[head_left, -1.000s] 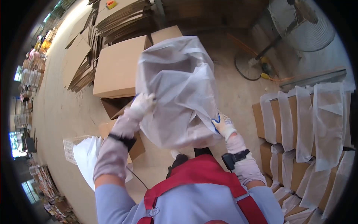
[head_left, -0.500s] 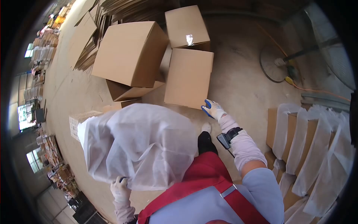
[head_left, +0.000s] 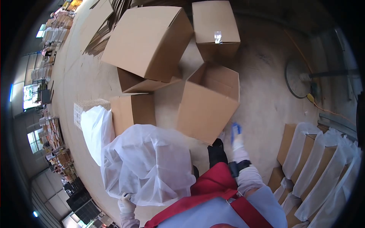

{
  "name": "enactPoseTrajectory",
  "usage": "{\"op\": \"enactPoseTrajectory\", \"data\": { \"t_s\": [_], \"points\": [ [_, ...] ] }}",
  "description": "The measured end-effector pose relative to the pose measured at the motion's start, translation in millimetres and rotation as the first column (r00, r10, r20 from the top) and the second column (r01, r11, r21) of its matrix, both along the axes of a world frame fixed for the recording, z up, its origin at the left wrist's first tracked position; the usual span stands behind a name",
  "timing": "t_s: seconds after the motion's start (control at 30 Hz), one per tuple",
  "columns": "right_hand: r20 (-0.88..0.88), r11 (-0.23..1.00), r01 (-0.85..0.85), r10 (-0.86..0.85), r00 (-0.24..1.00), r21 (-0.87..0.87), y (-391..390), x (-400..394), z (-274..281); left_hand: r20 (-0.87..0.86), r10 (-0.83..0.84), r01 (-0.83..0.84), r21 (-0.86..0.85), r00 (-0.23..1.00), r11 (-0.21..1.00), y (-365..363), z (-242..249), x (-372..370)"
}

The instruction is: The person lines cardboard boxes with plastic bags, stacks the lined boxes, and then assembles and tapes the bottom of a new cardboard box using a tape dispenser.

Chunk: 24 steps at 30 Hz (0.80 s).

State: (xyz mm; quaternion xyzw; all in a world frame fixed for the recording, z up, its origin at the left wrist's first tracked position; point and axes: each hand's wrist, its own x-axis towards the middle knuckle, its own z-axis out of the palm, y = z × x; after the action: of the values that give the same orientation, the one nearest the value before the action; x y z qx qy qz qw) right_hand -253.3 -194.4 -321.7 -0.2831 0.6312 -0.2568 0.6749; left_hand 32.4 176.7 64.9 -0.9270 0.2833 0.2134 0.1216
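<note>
At the lower left, my gloved left hand point(head_left: 126, 203) is closed on the edge of a white translucent fabric sheet point(head_left: 148, 163), which drapes over something bulky that it hides. My right hand point(head_left: 236, 133), in a white glove with blue palm, is blurred by motion; its fingers look apart and hold nothing. Just left of it is a tilted cardboard box point(head_left: 205, 110) whose open top faces away to the upper right. I see a narrow gap between hand and box.
A large cardboard box point(head_left: 144, 38) rests on an open one point(head_left: 133, 81); a taped box point(head_left: 216, 22) stands behind. Left are another box point(head_left: 142, 110), a white bag point(head_left: 95, 125) and a lattice crate point(head_left: 81, 110). White-draped boxes point(head_left: 304, 152) and a fan base point(head_left: 298, 78) are at right.
The box by my right hand has tipped and turned, showing its open top. My right hand has moved off its near edge. The draped sheet and my left hand sit lower in view.
</note>
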Motion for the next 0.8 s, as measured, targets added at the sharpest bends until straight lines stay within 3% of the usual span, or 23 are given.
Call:
{"op": "enactPoseTrajectory", "data": {
  "t_s": [0.07, 0.13, 0.2, 0.23, 0.3, 0.33, 0.4, 0.43, 0.47, 0.5, 0.53, 0.6, 0.67, 0.73, 0.77, 0.8],
  "points": [
    [-0.332, 0.952, -0.068, -0.037, 0.942, -0.299, -56, -23, -6, -0.019, -0.02, 0.019, -0.037, 1.0, 0.999, 13, -8, 1],
    [-0.297, 0.832, -0.177, 0.016, 0.955, -0.526, -94, 22, 51, -0.027, -0.035, 0.032, -0.106, 0.999, 0.994, 24, -20, 4],
    [-0.43, 0.824, -0.405, 0.223, 0.875, -0.396, -99, 57, 31, -0.039, -0.029, 0.024, -0.124, 0.999, 0.992, 27, -27, 7],
    [-0.43, 0.82, -0.406, 0.221, 0.875, -0.404, -88, 74, 11, -0.052, -0.031, 0.023, -0.139, 0.998, 0.99, 29, -32, 9],
    [-0.669, 0.979, -0.188, 0.084, 0.738, -0.084, -56, 107, -35, -0.04, -0.068, 0.061, -0.164, 0.997, 0.985, 34, -40, 16],
    [-0.474, 0.999, 0.038, -0.044, 0.88, -0.023, -34, 111, -38, -0.026, -0.107, 0.101, -0.181, 0.994, 0.978, 38, -45, 21],
    [-0.701, 0.987, 0.027, 0.092, 0.707, 0.156, 15, 122, -67, -0.009, -0.158, 0.154, -0.191, 0.987, 0.969, 49, -55, 37],
    [-0.701, 0.988, 0.036, 0.081, 0.709, 0.151, 37, 109, -107, 0.007, -0.207, 0.205, -0.193, 0.978, 0.96, 55, -60, 48],
    [-0.518, 0.953, -0.273, 0.3, 0.801, 0.13, 54, 82, -158, 0.004, -0.212, 0.209, -0.196, 0.977, 0.958, 61, -62, 59],
    [-0.328, 0.832, -0.553, 0.534, 0.779, 0.044, 62, 78, -145, 0.007, -0.174, 0.172, -0.202, 0.985, 0.964, 68, -59, 66],
    [-0.329, 0.872, -0.389, 0.477, 0.815, 0.298, 69, 72, -132, 0.01, -0.132, 0.131, -0.205, 0.991, 0.97, 76, -57, 70],
    [-0.283, 0.979, -0.095, 0.144, 0.948, 0.18, 88, 45, -157, 0.006, -0.133, 0.131, -0.219, 0.991, 0.967, 93, -56, 78],
    [-0.261, 0.983, 0.021, 0.027, 0.965, 0.18, 91, 14, -147, -0.003, -0.157, 0.153, -0.22, 0.988, 0.964, 102, -46, 85],
    [-0.23, 0.98, 0.148, -0.115, 0.966, 0.135, 89, -27, -121, 0.046, -0.244, 0.248, -0.237, 0.969, 0.939, 89, -47, 86],
    [-0.118, 0.919, 0.339, -0.321, 0.94, 0.199, 85, -32, -77, 0.036, -0.253, 0.254, -0.251, 0.967, 0.934, 80, -50, 88],
    [-0.13, 0.916, 0.356, -0.336, 0.933, 0.185, 87, -35, -64, 0.027, -0.299, 0.297, -0.222, 0.954, 0.929, 70, -53, 90]
  ]
}}
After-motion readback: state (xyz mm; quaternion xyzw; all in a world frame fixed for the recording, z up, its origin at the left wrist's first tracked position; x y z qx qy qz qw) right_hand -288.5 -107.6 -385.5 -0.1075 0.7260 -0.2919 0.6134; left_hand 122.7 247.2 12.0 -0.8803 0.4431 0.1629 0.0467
